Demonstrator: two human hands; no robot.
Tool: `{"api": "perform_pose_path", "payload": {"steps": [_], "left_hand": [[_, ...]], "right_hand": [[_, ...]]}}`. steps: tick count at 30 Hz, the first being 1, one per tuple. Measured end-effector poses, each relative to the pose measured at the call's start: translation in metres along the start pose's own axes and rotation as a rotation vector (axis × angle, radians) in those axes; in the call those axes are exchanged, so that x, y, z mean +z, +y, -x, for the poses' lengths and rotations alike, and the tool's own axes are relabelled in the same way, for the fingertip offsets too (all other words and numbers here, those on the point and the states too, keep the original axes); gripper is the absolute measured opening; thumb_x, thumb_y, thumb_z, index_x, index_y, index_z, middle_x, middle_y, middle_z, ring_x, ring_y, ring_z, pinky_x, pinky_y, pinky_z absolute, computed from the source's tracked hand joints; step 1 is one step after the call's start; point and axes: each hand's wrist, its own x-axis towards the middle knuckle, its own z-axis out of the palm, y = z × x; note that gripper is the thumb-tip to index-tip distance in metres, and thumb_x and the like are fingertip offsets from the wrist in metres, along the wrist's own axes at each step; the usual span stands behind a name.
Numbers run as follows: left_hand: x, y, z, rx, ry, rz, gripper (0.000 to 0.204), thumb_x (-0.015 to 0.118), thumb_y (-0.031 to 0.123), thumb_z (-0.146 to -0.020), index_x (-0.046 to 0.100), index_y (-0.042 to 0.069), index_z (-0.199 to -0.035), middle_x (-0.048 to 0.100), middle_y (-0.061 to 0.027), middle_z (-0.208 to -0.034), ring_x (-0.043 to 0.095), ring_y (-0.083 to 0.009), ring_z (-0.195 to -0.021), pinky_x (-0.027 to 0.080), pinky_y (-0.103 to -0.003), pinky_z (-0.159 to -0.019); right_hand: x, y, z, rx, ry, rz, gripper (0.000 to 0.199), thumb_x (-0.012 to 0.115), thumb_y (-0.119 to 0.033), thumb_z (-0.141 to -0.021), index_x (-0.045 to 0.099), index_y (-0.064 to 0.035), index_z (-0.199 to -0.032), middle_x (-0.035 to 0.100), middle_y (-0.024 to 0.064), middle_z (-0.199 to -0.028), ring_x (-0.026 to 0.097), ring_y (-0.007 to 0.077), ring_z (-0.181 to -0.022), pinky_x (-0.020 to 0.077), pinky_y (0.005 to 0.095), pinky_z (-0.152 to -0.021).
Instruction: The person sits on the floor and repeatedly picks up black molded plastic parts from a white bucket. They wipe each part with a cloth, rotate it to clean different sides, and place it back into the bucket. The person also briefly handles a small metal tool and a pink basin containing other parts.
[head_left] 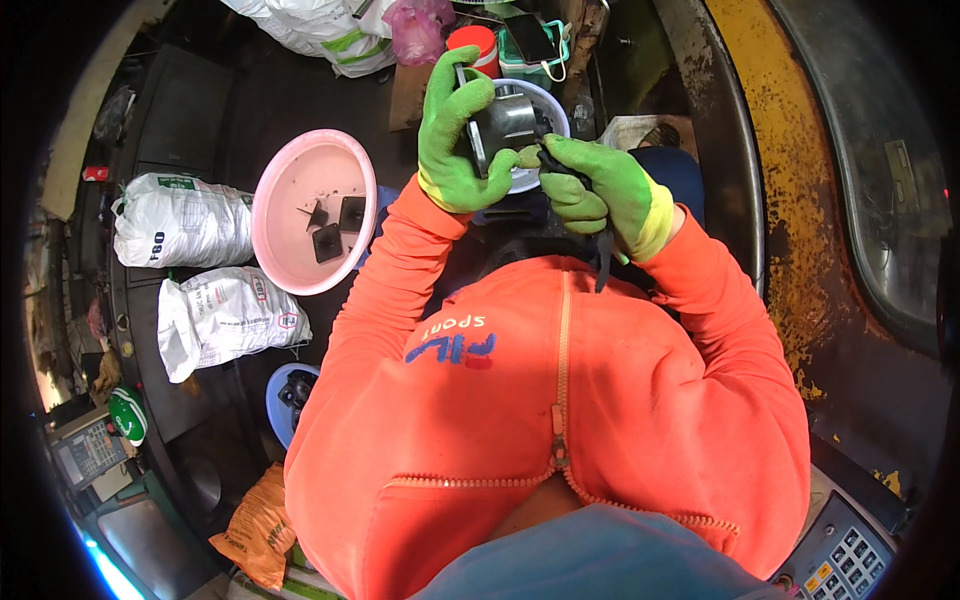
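My left hand (455,135), in a green glove, is closed around a black plastic part (507,122) with a flat square flange and a round barrel. The barrel points to the right, toward my other hand. My right hand (605,190), gloved the same way, grips a slim black-handled tool (602,262) whose handle end hangs below the fist. Its working end meets the edge of the barrel and is too small to make out. Beneath both hands stands a pale lavender basin (556,108), mostly hidden by them.
A pink basin (268,215) holding a few dark square parts (327,243) stands to the left. Beyond it lie white sacks (185,222). A blue basin (277,405) with black parts is lower left. A red-lidded container (474,40) stands ahead; a rusty yellow machine frame (790,200) rises on the right.
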Motion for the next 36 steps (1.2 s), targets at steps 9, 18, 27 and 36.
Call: {"api": "perform_pose_path", "payload": {"steps": [9, 18, 27, 36], "left_hand": [[0.022, 0.01, 0.012, 0.037, -0.038, -0.01, 0.13, 0.087, 0.041, -0.06, 0.002, 0.012, -0.154, 0.017, -0.0206, -0.152, 0.025, -0.0326, -0.142, 0.027, -0.048, -0.112], [0.027, 0.035, 0.03, -1.081, 0.188, 1.298, 0.07, 0.063, 0.046, -0.086, 0.041, 0.009, -0.141, 0.049, -0.0118, -0.136, 0.05, -0.0325, -0.125, 0.046, -0.045, -0.1], [0.016, 0.018, 0.025, -1.014, 0.368, 1.237, 0.072, 0.061, 0.026, -0.074, 0.043, -0.003, -0.137, 0.056, -0.0238, -0.125, 0.059, -0.0346, -0.109, 0.049, -0.046, -0.095], [0.015, 0.036, 0.006, -0.971, 0.268, 1.115, 0.081, 0.061, 0.024, -0.069, 0.039, -0.004, -0.141, 0.059, -0.0193, -0.121, 0.06, -0.0326, -0.107, 0.05, -0.043, -0.096]], "right_hand": [[-0.019, -0.017, -0.022, -0.282, 0.04, 0.39, 0.034, 0.058, -0.023, -0.092, 0.062, -0.0008, -0.118, 0.059, -0.0053, -0.078, 0.041, 0.0011, -0.054, 0.029, 0.0186, -0.046], [-0.024, -0.036, -0.026, -1.286, -0.041, 1.767, 0.039, 0.067, 0.005, -0.07, 0.066, -0.0065, -0.107, 0.068, 0.0096, -0.088, 0.07, 0.0202, -0.078, 0.0542, 0.0315, -0.064], [-0.032, -0.021, -0.023, -1.084, 0.134, 1.469, 0.024, 0.059, -0.01, -0.091, 0.064, -0.0045, -0.114, 0.07, 0.0094, -0.094, 0.067, 0.0212, -0.079, 0.0523, 0.0305, -0.07], [-0.032, -0.009, -0.02, -1.085, 0.222, 1.54, 0.027, 0.061, -0.017, -0.091, 0.065, -0.012, -0.117, 0.07, 0.0087, -0.093, 0.067, 0.0294, -0.079, 0.0533, 0.0363, -0.067]]}}
